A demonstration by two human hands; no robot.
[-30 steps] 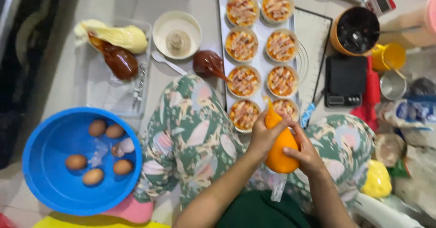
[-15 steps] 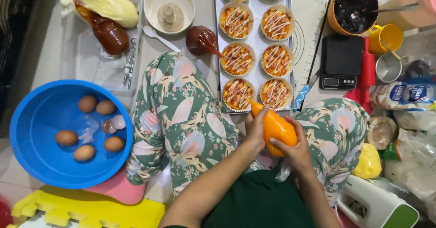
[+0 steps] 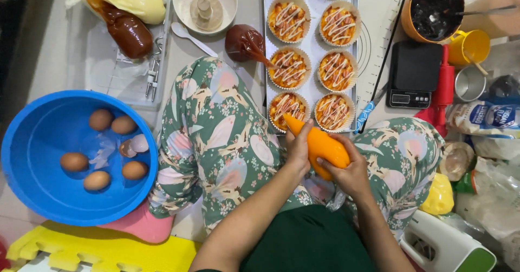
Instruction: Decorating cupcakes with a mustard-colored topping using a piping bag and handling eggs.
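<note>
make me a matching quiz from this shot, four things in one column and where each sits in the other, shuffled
Things:
1. eggs
2. orange piping bag
3. black scale
4. brown sauce bag

Places:
A. right of the tray of tarts, beside a red rolling pin
B. inside the blue basin
C. held between the left hand and right hand, tip at the nearest tart
D. lying left of the tray, tip towards it

Pairs: 1-B, 2-C, 3-A, 4-D
</note>
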